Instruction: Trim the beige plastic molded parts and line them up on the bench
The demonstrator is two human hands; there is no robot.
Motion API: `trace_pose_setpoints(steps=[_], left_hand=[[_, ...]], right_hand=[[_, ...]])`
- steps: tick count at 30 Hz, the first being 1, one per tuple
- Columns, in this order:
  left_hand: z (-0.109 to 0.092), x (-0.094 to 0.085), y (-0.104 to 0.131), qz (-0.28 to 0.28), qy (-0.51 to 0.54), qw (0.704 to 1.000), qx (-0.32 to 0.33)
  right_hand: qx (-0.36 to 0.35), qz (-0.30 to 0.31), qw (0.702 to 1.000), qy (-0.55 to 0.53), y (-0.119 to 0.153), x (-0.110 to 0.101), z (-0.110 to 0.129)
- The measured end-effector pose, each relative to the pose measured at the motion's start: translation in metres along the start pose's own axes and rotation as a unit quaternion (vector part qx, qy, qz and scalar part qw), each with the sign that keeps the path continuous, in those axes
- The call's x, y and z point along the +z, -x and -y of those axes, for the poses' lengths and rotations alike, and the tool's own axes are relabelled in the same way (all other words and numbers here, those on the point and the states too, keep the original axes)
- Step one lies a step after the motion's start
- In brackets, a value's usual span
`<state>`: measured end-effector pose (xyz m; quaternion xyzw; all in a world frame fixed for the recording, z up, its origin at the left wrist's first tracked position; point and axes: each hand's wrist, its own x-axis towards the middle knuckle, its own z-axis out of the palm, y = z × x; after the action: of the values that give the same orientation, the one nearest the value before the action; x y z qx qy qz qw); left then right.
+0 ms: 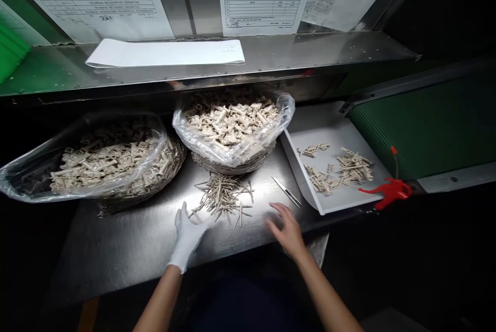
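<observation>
My left hand point(188, 234), in a white glove, is spread over the metal table just left of a loose pile of thin beige sticks point(220, 195). No object shows in its fingers. Bare and slightly blurred, my right hand point(287, 227) hovers to the right of the pile with its fingers apart and nothing in them. A pair of tweezers point(285, 191) lies on the table just beyond that hand. Behind the pile, a clear plastic bag point(232, 154) holds many beige tubular plastic parts point(236, 121).
Another open bag point(155, 187) of similar parts stands at the left. To the right, a grey tray point(310, 192) contains small heaps of parts, with a red air blow gun point(391, 192) by its corner. A metal shelf point(290, 53) bearing folded paper point(166, 54) crosses the back.
</observation>
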<state>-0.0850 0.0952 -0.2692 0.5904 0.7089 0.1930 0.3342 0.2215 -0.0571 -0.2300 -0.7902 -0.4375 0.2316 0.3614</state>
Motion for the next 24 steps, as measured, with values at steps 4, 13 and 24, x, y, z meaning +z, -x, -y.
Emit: trace_pose_setpoints(steps=[4,13,24], left_hand=[[-0.031,0.016,-0.013,0.037,0.006,0.999,0.003],[-0.076,0.042,-0.054,0.024,0.116,0.992,0.047],[-0.082,0.061,-0.036,0.050,0.381,0.923,0.012]], right_hand=[[-0.014,0.109,0.993,0.050,-0.059,0.080,0.038],[-0.004,0.115,0.990,0.087,-0.071,0.151,0.082],[-0.008,0.056,0.998,-0.038,-0.074,0.169,0.078]])
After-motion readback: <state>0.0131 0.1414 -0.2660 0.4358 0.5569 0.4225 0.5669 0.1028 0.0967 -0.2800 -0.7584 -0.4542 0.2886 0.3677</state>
